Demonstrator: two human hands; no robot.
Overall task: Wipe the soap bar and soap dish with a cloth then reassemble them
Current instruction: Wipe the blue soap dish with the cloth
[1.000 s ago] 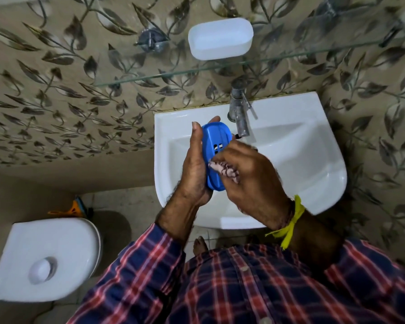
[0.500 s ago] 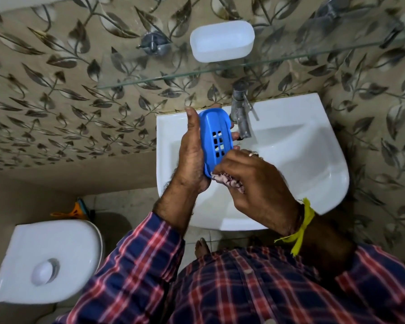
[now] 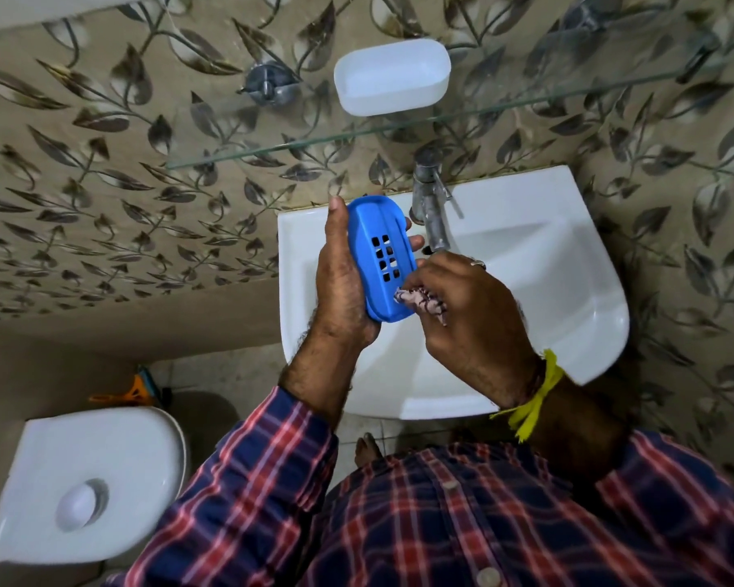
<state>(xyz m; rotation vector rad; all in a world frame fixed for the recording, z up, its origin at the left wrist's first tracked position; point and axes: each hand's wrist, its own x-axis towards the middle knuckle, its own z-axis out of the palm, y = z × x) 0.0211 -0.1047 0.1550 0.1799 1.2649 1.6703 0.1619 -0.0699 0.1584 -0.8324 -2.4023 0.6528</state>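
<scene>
Since a second ago I've tipped the blue soap dish [image 3: 381,258] up so its drain slots face me, over the sink's [image 3: 568,256] left rim. My left hand [image 3: 342,286] grips it; my right hand [image 3: 471,315] pinches the cloth [image 3: 420,302] against its lower end. Wiping is underway; next comes refitting it with the white tray [image 3: 393,76] on the glass shelf [image 3: 526,99]. No soap bar or legible writing shows.

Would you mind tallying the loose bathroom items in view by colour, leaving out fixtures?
Blue: 1, the soap tray, held in the left hand.
White: 1, the dish on the glass shelf.
Patterned: 1, the cloth in the right hand.
Total: 3.
</scene>
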